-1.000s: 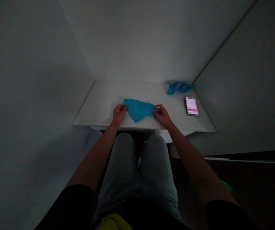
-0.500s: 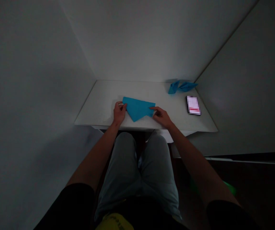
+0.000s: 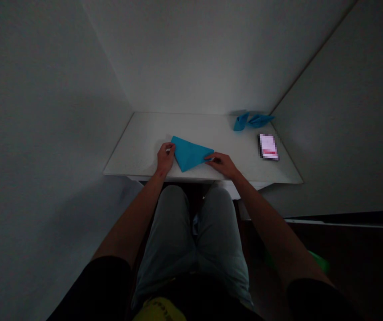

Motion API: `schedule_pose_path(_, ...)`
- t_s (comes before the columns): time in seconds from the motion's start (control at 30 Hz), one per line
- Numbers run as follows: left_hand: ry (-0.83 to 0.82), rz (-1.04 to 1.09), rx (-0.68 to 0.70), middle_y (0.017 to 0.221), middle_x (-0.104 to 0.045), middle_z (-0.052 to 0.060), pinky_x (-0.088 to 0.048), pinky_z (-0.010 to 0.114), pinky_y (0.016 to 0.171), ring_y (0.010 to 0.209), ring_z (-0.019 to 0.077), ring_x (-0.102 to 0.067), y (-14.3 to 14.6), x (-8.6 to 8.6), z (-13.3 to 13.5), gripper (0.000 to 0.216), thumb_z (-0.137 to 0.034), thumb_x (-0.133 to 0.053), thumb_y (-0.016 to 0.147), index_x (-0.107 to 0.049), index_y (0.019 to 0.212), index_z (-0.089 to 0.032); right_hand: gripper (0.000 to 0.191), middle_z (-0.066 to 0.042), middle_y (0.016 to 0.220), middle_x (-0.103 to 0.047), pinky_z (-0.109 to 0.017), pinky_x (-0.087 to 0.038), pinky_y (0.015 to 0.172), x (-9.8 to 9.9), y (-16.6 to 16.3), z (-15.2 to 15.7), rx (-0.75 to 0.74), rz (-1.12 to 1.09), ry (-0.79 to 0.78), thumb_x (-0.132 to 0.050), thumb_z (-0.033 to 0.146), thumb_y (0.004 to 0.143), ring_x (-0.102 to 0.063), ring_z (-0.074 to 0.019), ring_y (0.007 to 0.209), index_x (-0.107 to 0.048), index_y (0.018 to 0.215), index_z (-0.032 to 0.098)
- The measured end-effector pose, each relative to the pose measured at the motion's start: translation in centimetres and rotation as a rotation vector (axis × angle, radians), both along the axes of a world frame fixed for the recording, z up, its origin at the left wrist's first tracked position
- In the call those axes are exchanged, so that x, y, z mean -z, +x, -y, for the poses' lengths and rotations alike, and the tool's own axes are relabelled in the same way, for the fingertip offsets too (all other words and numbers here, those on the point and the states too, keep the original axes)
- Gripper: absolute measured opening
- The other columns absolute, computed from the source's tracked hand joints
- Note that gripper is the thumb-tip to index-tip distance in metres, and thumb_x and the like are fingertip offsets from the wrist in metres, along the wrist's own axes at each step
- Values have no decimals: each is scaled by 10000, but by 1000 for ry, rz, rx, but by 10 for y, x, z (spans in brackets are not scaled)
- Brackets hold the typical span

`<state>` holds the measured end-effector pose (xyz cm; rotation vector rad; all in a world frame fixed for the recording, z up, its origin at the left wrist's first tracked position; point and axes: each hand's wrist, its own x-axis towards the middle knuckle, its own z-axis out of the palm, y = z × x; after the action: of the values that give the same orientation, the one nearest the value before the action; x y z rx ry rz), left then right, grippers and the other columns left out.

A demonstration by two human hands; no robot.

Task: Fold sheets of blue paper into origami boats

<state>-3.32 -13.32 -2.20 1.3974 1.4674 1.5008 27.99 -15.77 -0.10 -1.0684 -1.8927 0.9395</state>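
Observation:
A folded sheet of blue paper (image 3: 191, 154) lies near the front of the white table, one point toward me and a narrower end to the right. My left hand (image 3: 165, 156) pinches its left edge between thumb and fingers. At the right end, my right hand (image 3: 222, 163) has its fingers closed on the paper's tapered tip. The fingertips partly cover that tip.
Two folded blue paper pieces, one upright-looking (image 3: 241, 121) and one longer (image 3: 260, 120), stand at the table's back right. A phone (image 3: 268, 146) with a lit, blurred screen lies in front of them. Walls border the white table (image 3: 144, 129) at the back and both sides.
The paper's right end has gone from a broad, cornered edge to a narrower tip. My right hand has shifted slightly left and toward me; the left still grips the left edge.

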Motion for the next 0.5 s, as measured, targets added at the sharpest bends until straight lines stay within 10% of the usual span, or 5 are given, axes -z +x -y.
schedule_pose_path(0.3, -13, 79, 86, 1110, -744, 77, -635, 391, 887, 906, 202, -748, 0, 2, 4, 457, -482, -782, 958, -626, 1321, -252, 418, 33, 659, -586, -306, -411, 588, 12, 2, -10, 183, -85, -54, -770, 671, 896, -507, -161, 604, -714, 971, 264)
schedule_pose_path(0.5, -23, 138, 183, 970, -745, 41, -621, 383, 895, 885, 208, -751, -4, 2, 3, 619, -449, -875, 851, -630, 1368, -213, 758, 24, 863, -644, -320, -503, 652, 20, 5, -19, 187, -278, -59, -847, 683, 838, -577, -168, 703, -582, 1433, 294)
